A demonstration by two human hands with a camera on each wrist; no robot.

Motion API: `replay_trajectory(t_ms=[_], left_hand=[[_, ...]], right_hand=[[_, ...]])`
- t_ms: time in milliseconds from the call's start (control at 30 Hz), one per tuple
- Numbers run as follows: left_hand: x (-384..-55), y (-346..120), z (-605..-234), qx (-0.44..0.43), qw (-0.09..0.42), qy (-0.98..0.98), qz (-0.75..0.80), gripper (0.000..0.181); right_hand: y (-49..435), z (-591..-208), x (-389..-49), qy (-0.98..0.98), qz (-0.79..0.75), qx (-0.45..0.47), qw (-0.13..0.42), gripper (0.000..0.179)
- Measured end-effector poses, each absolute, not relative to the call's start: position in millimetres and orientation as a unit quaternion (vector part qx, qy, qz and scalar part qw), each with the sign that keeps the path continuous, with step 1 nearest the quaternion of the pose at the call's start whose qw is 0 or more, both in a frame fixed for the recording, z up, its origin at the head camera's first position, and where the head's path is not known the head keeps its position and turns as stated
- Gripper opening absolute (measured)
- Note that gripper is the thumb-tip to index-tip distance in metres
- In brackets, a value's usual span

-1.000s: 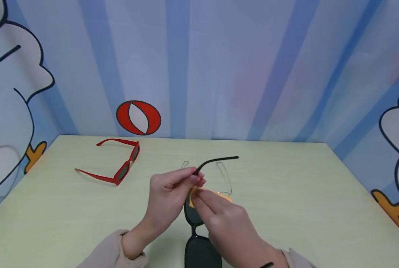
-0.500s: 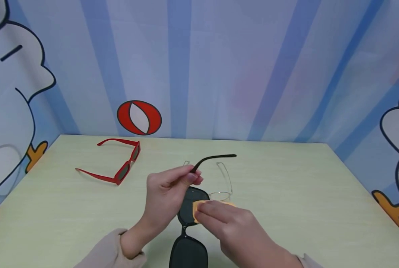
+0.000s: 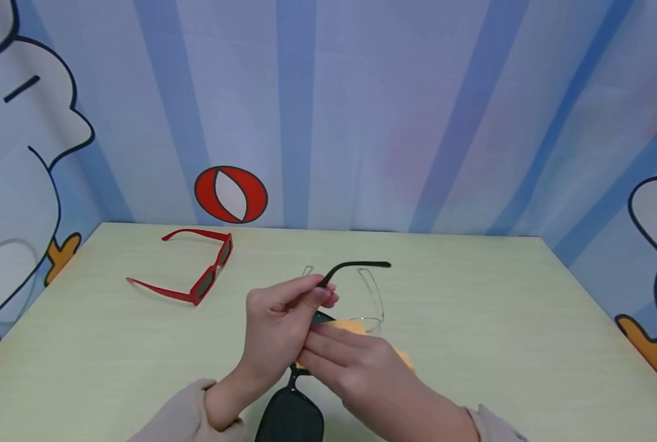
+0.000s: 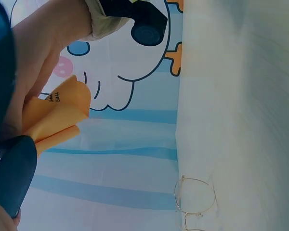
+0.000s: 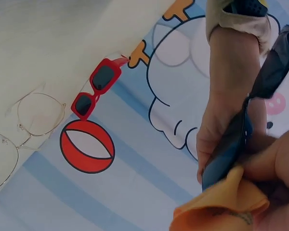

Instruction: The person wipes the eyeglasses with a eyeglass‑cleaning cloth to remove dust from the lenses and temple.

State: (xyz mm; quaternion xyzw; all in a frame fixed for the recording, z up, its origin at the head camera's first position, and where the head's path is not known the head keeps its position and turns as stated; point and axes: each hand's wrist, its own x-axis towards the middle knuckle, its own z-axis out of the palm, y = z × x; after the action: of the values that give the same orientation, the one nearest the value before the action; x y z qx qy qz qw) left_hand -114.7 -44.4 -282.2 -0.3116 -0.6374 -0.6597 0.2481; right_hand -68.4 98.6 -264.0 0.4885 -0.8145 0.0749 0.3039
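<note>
Black sunglasses are held up over the table, one dark lens low in the head view and the other mostly behind my hands. My left hand pinches one of their arms, whose curved tip pokes out past the fingers. An orange cleaning cloth is in my right hand, which presses it on the upper lens with the fingers close beside the left palm. In the right wrist view the cloth bunches at the lens edge; the left wrist view shows its loose folds and small printed text.
Red sunglasses lie with arms spread on the left of the pale table. Thin wire-rimmed glasses rest just beyond my hands, partly covered by them. A patterned blue curtain stands behind the table.
My right hand with the cloth moved right and down off the lens's left part, then back left across it. The black sunglasses' lower lens swung left. My left hand kept its pinch.
</note>
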Motion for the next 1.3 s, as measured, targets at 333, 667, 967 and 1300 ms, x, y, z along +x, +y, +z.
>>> replay_trajectory(t_ms=[333,667,967,1300], left_hand=[[-114,-47,-283,-0.349,0.244,-0.629,-0.651,0.017],[-117,-52,-279,-0.368,0.277,-0.637,-0.618,0.022],[-116,-49,-281,-0.353,0.263,-0.635,-0.635,0.017],[-115,-47,-281,-0.353,0.267,-0.638,-0.630,0.019]], right_hand=[[89,-270,-64,-0.812,0.054,0.422,0.400,0.040],[98,-265,-61,-0.809,0.120,0.485,0.309,0.046],[98,-264,-61,-0.821,0.122,0.467,0.303,0.042],[91,-266,-63,-0.841,0.097,0.371,0.382,0.044]])
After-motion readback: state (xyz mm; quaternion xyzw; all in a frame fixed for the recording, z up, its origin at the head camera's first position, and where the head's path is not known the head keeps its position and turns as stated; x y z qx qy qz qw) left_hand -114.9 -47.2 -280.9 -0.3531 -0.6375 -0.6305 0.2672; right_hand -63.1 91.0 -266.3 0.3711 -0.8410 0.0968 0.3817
